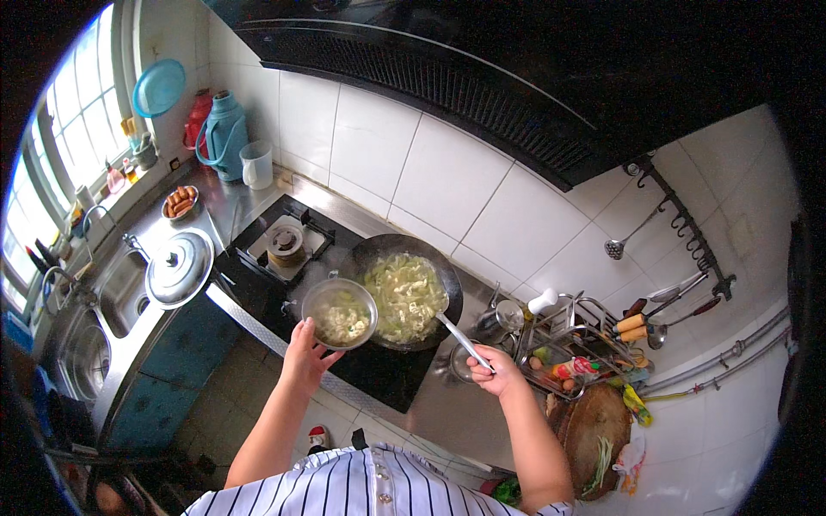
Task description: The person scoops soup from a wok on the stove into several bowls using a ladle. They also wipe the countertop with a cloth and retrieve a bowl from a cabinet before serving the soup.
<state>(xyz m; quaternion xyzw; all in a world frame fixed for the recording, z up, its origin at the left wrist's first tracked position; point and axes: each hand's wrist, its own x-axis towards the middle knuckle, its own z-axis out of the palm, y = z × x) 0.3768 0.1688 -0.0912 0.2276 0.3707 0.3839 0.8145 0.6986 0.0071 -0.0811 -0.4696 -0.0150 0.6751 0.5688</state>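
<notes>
In front of me a black wok [455, 274] sits on the gas stove. It holds a pale cooked dish [403, 297] with green strips and whitish lumps, perhaps egg, in liquid. My left hand [308, 358] grips the rim of a steel bowl [370, 306] beside the wok's left edge, over the black cooktop. Some of the same food lies in that bowl. My right hand [495, 371] is closed around the metal handle [461, 338] of a utensil. Its head is at the wok's right side and is hidden in the food.
A bare burner [285, 244] is at the left. A steel lid [179, 267] lies by the sink [122, 293], near a bowl of sausages [180, 202]. To the right stand a metal rack [574, 329] and a round cutting board [597, 432] with green strips. The range hood [413, 84] overhangs the stove.
</notes>
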